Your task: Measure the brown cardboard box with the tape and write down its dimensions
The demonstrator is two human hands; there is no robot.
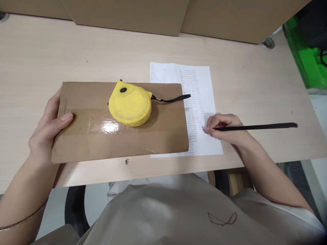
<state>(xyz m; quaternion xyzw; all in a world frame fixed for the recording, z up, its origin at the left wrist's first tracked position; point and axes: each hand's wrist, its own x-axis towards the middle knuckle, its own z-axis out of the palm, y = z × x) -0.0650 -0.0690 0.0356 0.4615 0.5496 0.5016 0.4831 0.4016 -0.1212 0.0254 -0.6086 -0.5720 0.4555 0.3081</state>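
My left hand [48,126] grips the left end of a brown cardboard box [84,139], thumb on top and fingers at its far left edge. Clear tape runs along the box's upper face. On it lies a yellow tape measure [130,107] with a black button and a black wrist strap [177,98] reaching past the box's right edge. A white sheet of paper [204,88] with columns of small writing is partly covered by the box. Over the sheet's right side, my right hand [226,127] pinches a slim black pen [260,127], its tip near the paper.
Pale wooden table [38,51] with its front edge close to my body. Brown panels [127,17] stand along the back. Something green [304,61] is beyond the table's right edge. A black chair arm [75,207] shows below the front edge.
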